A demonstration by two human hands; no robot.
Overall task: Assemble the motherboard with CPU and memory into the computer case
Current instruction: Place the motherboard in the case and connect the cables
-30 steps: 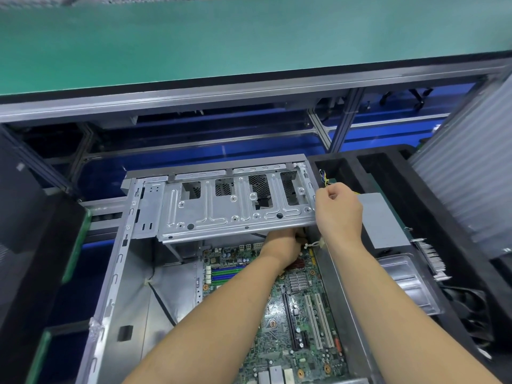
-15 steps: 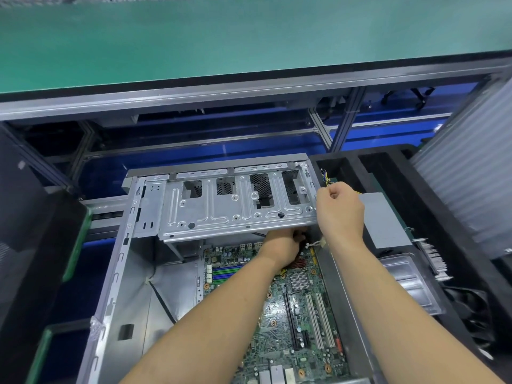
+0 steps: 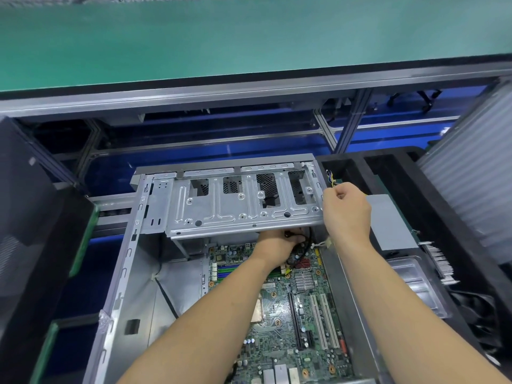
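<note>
Right hand [image 3: 346, 209] pinches wires [image 3: 331, 180] — left hand [image 3: 278, 241] (fingers hidden) under drive cage [image 3: 243, 206].

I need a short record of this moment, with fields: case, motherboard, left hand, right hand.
case: open computer case, metal drive cage across its far end
motherboard: motherboard lies inside the case
left hand: left hand reaches under the cage among black cables; grip hidden
right hand: right hand pinches coloured wires at the cage's right corner
</note>
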